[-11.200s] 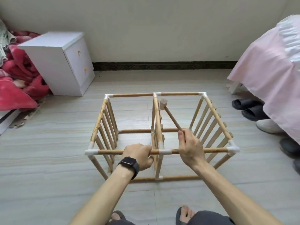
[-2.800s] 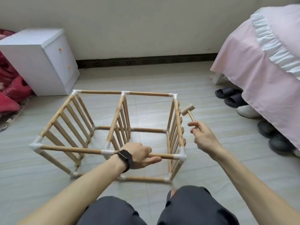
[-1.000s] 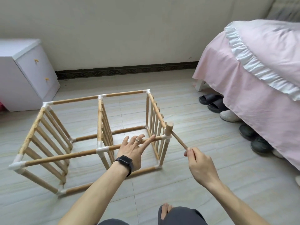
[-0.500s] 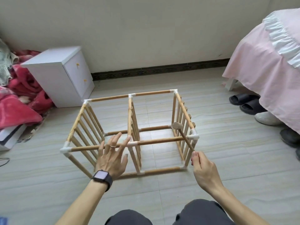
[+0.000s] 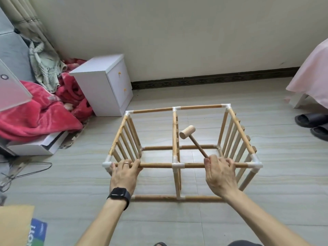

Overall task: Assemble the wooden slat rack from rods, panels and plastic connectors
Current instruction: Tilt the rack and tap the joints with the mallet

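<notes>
The wooden slat rack [image 5: 198, 107] stands on the tiled floor as a box frame of rods, three slat panels and white plastic connectors [image 5: 178, 165]. My left hand [image 5: 125, 172] lies over the near top rod [image 5: 156, 165] by the left corner, fingers curled on it. On the right half of the same rod rests my right hand [image 5: 220, 172], which also holds a small wooden mallet [image 5: 187, 132] by its handle. The mallet head points up and back, over the right compartment.
A white bedside cabinet [image 5: 104, 86] stands behind the rack at left, next to red blankets [image 5: 37, 114] and a white box [image 5: 35, 145]. A wire hanger [image 5: 26, 167] lies at left. Black slippers [image 5: 312, 121] and a pink bed cover [image 5: 312, 73] are at right. A cardboard box [image 5: 16, 226] sits near left.
My open left hand has come down onto the near top rod. My right hand, with the mallet, moved from the right corner onto the rod. The view has swung left.
</notes>
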A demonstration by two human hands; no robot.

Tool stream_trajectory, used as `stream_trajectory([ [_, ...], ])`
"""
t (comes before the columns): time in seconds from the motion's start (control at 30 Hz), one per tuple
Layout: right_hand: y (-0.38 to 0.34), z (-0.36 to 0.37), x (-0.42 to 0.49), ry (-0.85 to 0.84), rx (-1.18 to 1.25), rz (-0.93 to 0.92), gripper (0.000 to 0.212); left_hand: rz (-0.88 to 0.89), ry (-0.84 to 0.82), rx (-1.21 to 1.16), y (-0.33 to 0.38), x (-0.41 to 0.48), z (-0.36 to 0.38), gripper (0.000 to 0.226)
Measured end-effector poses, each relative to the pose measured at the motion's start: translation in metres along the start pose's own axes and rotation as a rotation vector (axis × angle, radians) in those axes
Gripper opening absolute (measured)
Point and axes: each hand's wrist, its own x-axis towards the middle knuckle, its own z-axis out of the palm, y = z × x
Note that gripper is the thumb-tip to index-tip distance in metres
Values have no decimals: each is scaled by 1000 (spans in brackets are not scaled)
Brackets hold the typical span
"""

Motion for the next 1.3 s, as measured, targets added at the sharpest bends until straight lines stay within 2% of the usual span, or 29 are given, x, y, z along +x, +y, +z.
stream_trajectory([
  [0.1,1,-9,6,-46,-18,15,37,81,35,-7,-2,3,-5,31],
  [0.2,0,-32,25,-46,14,22,44,86,78,-45,8,9,-21,30],
  [0.43,2,-99,81,140,32,62,40,152,206,-112,45,54,-83,36],
  [0.57,5,-104,57,309,125,101,30,162,229,-201,72,88,-101,35],
  [0.63,10,-90,25,273,234,60,26,141,246,-256,86,107,-104,33],
  [0.7,21,-69,-11,147,299,66,29,115,249,-284,97,125,-103,32],
  [0.77,34,-45,-41,1,267,116,35,77,249,-290,106,144,-99,36],
  [0.83,46,-27,-57,-81,184,131,39,34,212,-243,113,162,-95,46],
  [0.93,55,-16,-53,-2,25,56,35,24,116,-183,125,169,-78,65],
  [1.0,55,-14,-42,42,-22,24,33,92,102,-203,133,148,-56,65],
  [1.07,53,-13,-29,54,-44,39,32,185,72,-231,137,109,-29,52],
  [1.1,52,-11,-23,66,-55,40,31,218,26,-233,136,86,-16,52],
  [1.17,50,-11,-16,79,-78,40,30,275,-82,-196,131,45,4,73],
  [1.23,50,-13,-9,59,-84,43,29,252,-191,-159,125,24,19,71],
  [1.3,46,-18,-7,39,-81,44,29,203,-208,-136,121,18,23,67],
])
